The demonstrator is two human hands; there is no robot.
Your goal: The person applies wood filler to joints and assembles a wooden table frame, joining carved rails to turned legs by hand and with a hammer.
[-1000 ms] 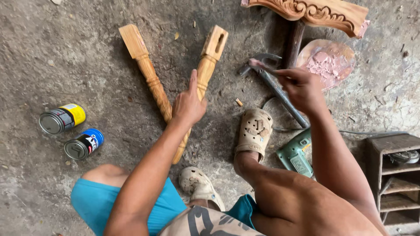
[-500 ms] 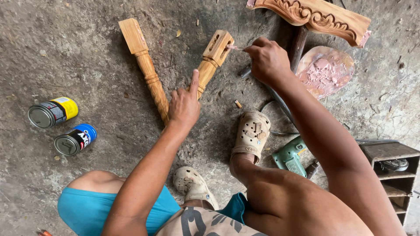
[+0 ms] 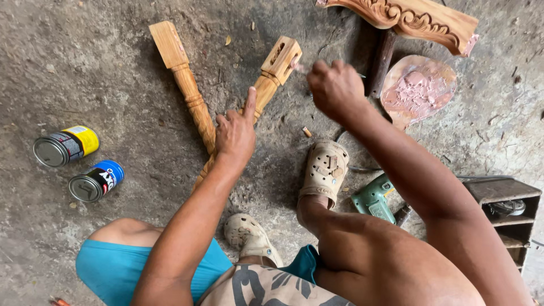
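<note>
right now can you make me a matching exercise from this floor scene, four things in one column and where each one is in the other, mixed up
Things:
1. left hand
2. right hand
3. yellow-labelled can
4. green power tool

Places:
a. on its side at the far left of the floor
b. beside the beige clog, by the right leg
c. pressing on the turned wooden leg
d. at the square slotted end of that leg

Pairs: 1-c, 2-d, 3-a, 4-b

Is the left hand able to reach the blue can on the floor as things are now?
Probably yes. The left hand rests on a turned wooden leg and holds nothing. The blue can lies on its side on bare floor to that side, with nothing between them.
</note>
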